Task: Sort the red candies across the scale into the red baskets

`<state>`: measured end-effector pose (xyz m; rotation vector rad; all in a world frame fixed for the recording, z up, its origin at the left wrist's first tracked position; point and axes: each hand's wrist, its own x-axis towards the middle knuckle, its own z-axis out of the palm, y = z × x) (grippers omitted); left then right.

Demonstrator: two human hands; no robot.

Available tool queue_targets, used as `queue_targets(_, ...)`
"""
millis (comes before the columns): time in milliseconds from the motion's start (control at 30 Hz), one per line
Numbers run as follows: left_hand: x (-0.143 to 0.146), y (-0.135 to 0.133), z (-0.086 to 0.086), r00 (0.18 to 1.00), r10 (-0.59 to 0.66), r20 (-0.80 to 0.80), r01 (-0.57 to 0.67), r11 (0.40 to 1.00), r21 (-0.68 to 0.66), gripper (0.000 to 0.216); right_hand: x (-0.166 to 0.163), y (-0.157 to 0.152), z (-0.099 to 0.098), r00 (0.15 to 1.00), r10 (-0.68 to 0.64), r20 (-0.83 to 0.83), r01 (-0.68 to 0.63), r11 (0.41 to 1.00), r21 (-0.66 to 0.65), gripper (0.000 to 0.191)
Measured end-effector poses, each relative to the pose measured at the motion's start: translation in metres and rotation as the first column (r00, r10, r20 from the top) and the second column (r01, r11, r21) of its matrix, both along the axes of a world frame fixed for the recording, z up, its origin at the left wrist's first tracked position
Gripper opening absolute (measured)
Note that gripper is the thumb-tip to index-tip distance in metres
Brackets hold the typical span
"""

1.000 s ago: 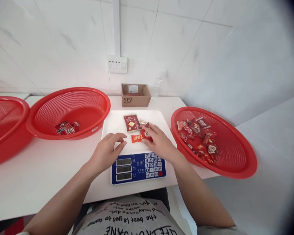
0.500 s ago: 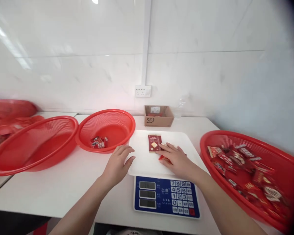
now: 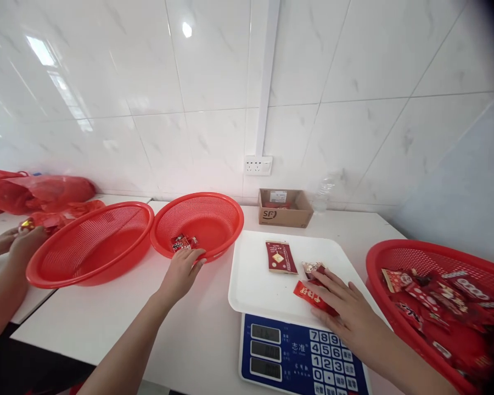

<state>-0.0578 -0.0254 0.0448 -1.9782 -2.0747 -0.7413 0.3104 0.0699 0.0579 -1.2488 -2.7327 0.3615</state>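
My left hand is at the near rim of the middle red basket, thumb and index finger apart, with nothing seen in it. Just beyond it, a few small wrapped snacks lie inside that basket. My right hand rests with fingers spread over the white scale tray, touching a bright red packet and a brown-and-white packet. Left of those lies a larger dark red packet, apart from my fingers. Below the tray is the scale's blue keypad panel.
A red basket of mixed wrapped snacks stands at the right. Another red basket is at the left, beside another person's hands and red plastic bags. Along the wall are a cardboard box and a clear bottle.
My left hand has moved left from beside the tray to the middle basket. My right hand has drawn back from the dark red packet, uncovering the two smaller packets. The view has shifted.
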Motion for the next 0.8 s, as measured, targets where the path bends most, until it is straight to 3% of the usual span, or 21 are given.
queue_targets(233, -0.044, 0.017, 0.008, 0.999, -0.010, 0.036, 0.010, 1.000, 0.002, 0.038, -0.001, -0.004, 0.008, 0.999, -0.043, 0.032, 0.045, 0.997, -0.055, 0.051)
queue_targets(400, -0.072, 0.022, 0.008, 0.998, 0.028, 0.049, -0.027, 0.999, -0.022, 0.046, 0.005, -0.001, 0.002, 0.999, -0.040, -0.024, 0.039, 0.999, -0.036, 0.050)
queue_targets(600, -0.081, 0.029, 0.016, 0.994, 0.100, 0.039, -0.095, 0.988, -0.125, 0.048, 0.009, 0.002, -0.007, 0.996, -0.008, -0.087, 0.009, 1.000, 0.013, 0.047)
queue_targets(800, -0.087, 0.020, 0.037, 0.957, 0.290, -0.002, -0.281, 0.925, -0.255, 0.038, 0.012, 0.001, -0.013, 0.993, -0.015, -0.119, 0.020, 0.999, 0.040, 0.048)
